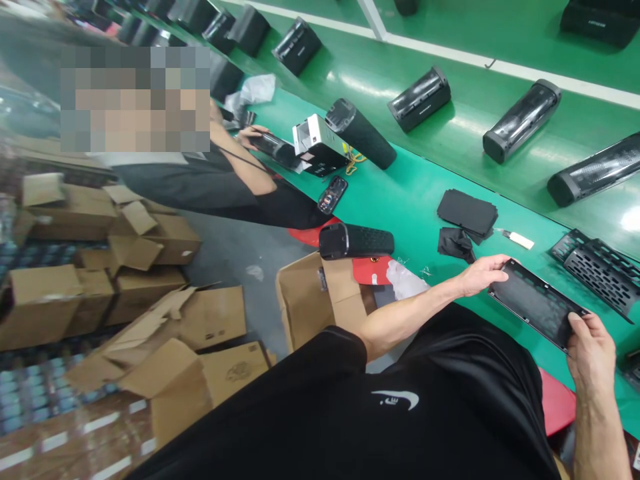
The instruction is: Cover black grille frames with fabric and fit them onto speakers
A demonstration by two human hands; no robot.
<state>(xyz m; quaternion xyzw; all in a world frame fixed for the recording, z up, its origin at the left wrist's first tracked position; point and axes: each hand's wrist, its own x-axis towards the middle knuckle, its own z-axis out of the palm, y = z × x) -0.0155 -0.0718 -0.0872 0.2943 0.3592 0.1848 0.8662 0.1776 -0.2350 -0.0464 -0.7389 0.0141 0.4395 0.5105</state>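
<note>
Both my hands hold a flat black perforated grille panel [537, 303] just above the near edge of the green table [415, 193]. My left hand [483, 273] grips the panel's far end with curled fingers. My right hand [593, 347] pinches the near end, thumb on top. Another black grille [600, 267] lies on the table just beyond the panel. A stack of black fabric pieces [467, 213] and a crumpled black piece [455, 243] rest by my left hand.
Black cylindrical speakers [520, 120] lie spaced along the green conveyor. One speaker [356, 241] sits at the table edge above an open cardboard box [310, 300]. A co-worker [225, 180] sits further along, handling a speaker. Cardboard boxes [125, 293] are piled on the floor at left.
</note>
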